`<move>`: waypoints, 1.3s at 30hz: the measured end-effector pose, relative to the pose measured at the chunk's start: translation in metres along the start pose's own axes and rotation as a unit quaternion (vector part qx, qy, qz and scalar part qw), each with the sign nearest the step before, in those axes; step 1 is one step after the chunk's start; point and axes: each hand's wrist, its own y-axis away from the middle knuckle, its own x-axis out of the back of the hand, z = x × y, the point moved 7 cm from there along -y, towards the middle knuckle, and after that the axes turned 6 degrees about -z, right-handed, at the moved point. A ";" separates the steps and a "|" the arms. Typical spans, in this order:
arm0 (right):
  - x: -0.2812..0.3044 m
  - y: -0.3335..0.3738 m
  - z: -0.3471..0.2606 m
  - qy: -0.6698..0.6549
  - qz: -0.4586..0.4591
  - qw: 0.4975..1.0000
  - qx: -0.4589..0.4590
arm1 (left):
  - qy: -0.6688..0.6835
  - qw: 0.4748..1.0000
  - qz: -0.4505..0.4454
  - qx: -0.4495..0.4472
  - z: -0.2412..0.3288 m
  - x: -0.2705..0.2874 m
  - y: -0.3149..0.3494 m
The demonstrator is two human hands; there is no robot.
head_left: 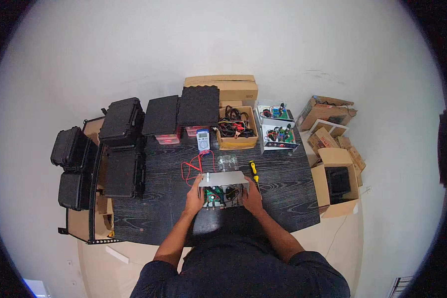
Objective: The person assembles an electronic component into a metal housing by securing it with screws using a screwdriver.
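Head view: elec. box [226, 179] long axis L-R (open twd person [241, 268]).

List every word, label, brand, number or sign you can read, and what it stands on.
Nothing quotable: all marks are too small or blurred.
Blue-and-white handheld multimeter: markings illegible.
Long brown cardboard box: small dark print, illegible.
Flat brown cardboard box, right: blurred print.
Open light-grey metal case: no text discernible.

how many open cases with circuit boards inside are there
3: the held case between left hand and right hand; a front case and rear case at the back right of the table.
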 end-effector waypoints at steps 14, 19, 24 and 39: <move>-0.008 -0.020 0.036 -0.063 -0.058 0.996 -0.026 | -0.039 0.999 0.024 0.004 0.001 -0.008 -0.018; -0.007 -0.028 0.032 -0.045 -0.053 0.998 -0.004 | -0.011 0.999 0.048 0.015 -0.019 -0.013 -0.019; -0.018 -0.028 0.050 -0.033 -0.066 0.996 -0.054 | -0.002 0.998 0.052 0.028 -0.031 -0.022 -0.014; -0.036 -0.031 0.055 -0.058 -0.048 0.997 -0.009 | -0.032 0.995 0.010 0.097 -0.060 -0.026 -0.007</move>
